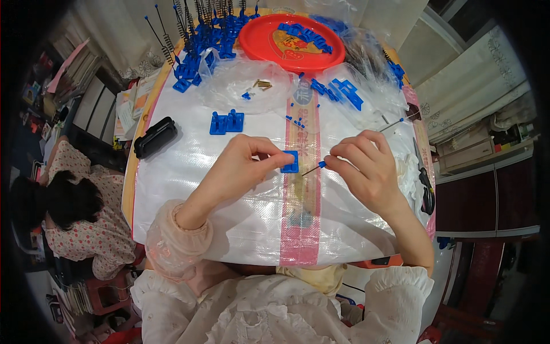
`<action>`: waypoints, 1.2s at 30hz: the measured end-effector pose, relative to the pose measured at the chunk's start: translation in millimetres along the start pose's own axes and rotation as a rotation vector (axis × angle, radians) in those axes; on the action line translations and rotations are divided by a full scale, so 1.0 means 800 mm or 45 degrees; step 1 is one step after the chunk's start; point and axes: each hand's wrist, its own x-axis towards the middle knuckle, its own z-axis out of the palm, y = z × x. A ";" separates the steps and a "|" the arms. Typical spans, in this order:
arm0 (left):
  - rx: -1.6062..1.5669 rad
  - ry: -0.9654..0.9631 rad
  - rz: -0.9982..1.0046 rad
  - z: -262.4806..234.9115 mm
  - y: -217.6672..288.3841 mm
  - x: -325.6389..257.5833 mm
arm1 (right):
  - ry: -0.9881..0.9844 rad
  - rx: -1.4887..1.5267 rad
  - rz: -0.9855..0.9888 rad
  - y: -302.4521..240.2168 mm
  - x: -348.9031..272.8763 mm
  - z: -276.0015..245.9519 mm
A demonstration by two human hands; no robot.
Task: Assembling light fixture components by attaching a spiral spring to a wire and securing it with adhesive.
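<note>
My left hand [240,166] pinches a small square blue plastic base [293,168] between thumb and fingertips, over the pink printed stripe of the sheet. Just to its right, my right hand [366,169] closes on a thin dark rod [310,171] with a small blue plastic piece on it. The rod's lower end points down and left, close to the base; I cannot tell whether they touch. A thin length with a blue bead [401,120] sticks out beyond the right hand. Two similar blue bases [226,122] with upright posts stand beyond my left hand.
A red plate [252,53] holding blue parts sits at the back. Left of it crowd several blue pieces with springs [197,51]. Brass pins [263,84] lie on a plastic bag. A black case [156,137] is at left, scissors [425,192] at right. Another person [86,223] sits at left.
</note>
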 end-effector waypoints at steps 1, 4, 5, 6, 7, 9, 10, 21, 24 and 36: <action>-0.055 -0.019 0.067 0.002 0.002 0.000 | -0.006 0.011 -0.011 0.000 0.003 0.002; -0.095 -0.099 0.229 0.012 -0.013 0.000 | -0.019 0.044 -0.038 -0.003 0.009 0.009; -0.147 -0.126 0.169 0.011 -0.014 0.000 | -0.023 0.055 -0.046 -0.005 0.011 0.010; -0.202 -0.162 0.109 0.013 -0.015 0.002 | -0.025 0.053 -0.049 -0.006 0.010 0.012; -0.257 -0.197 0.049 0.014 -0.015 0.004 | -0.028 0.050 -0.052 -0.008 0.009 0.013; -0.332 -0.221 0.027 0.018 -0.018 0.004 | -0.023 0.051 -0.060 -0.010 0.008 0.015; -0.370 -0.230 0.017 0.019 -0.019 0.004 | -0.016 0.055 -0.066 -0.011 0.008 0.016; -0.646 -0.177 -0.054 0.025 -0.017 0.003 | 0.284 1.182 1.151 -0.023 -0.025 0.032; -0.677 -0.194 -0.021 0.030 -0.027 0.006 | 0.131 1.661 1.348 -0.027 -0.013 0.044; -0.578 0.022 0.177 0.025 -0.028 0.011 | -0.020 1.691 1.401 -0.021 0.031 0.040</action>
